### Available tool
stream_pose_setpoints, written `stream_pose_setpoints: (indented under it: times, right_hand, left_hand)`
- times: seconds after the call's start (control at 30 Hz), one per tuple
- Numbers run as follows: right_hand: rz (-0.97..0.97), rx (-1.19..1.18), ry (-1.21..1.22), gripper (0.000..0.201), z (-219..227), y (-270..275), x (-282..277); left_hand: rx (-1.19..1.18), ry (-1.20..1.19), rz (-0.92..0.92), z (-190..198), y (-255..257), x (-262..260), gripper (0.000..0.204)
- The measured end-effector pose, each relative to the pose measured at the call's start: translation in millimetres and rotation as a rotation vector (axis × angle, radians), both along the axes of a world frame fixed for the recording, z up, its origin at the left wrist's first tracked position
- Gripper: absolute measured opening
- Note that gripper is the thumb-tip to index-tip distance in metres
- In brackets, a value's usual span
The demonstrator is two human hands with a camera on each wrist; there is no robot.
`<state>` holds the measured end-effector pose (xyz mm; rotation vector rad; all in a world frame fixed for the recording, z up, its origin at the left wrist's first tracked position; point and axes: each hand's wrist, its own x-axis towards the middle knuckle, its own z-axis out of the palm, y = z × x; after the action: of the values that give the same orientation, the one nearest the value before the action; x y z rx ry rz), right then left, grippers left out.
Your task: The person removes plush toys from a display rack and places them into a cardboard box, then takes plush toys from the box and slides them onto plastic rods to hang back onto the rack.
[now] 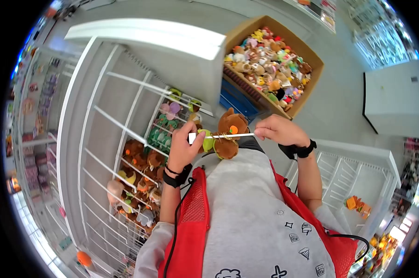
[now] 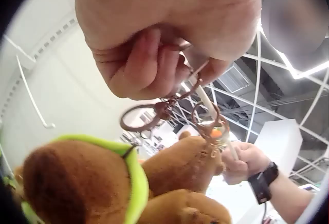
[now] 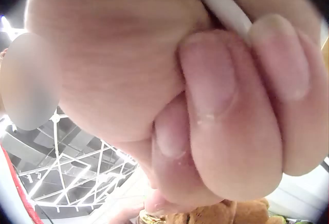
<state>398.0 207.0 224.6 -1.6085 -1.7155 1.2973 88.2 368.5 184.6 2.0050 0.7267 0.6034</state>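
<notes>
White display peg held level at chest height, one end pinched in left hand, other in right hand; fingers of both curled tight. Brown plush keychains hang mid-peg by metal rings, kept from sliding off. Cardboard box of plush toys beyond.

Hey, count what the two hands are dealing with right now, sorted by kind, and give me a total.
White rod, gripped by the left hand and the right hand: 1
Brown plush toys hanging from it: 2
Metal keyrings with clasps, seen in the left wrist view: 2
Total: 5
</notes>
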Motion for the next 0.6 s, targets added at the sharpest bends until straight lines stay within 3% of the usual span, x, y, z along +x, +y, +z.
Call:
stream_pose_setpoints:
  times: [0.07,0.17,0.27,0.33,0.37,0.43,0.6]
  right_hand:
    - [-0.035,-0.022,-0.003,0.037,5.0,-13.1,22.6]
    - [-0.059,-0.062,-0.011,0.036,12.9,-26.3,52.5]
    - [-0.207,0.055,-0.024,0.032,23.1,-37.9,69.3]
    - [-0.445,0.164,-0.354,0.021,32.3,-41.9,79.9]
    - [-0.451,0.172,-0.352,0.021,38.6,-42.6,81.6]
    - [-0.516,0.73,-0.773,0.031,49.7,-39.5,80.7]
    - [-0.309,0.805,-0.814,0.041,34.9,-6.7,97.2]
  left_hand:
    - [-0.066,0.026,0.005,3.8,-14.9,26.5,0.026]
    - [-0.126,-0.069,0.192,15.3,-35.3,69.8,0.015]
    - [-0.153,-0.008,0.18,30.5,-42.7,100.7,0.006]
    - [-0.19,0.057,0.186,35.2,-43.4,120.2,0.012]
    - [-0.18,0.057,0.182,34.6,-42.7,130.7,0.012]
    - [-0.017,-0.056,0.244,32.0,-39.8,152.4,0.012]
    - [-0.061,-0.004,0.292,56.8,-43.7,217.3,0.014]
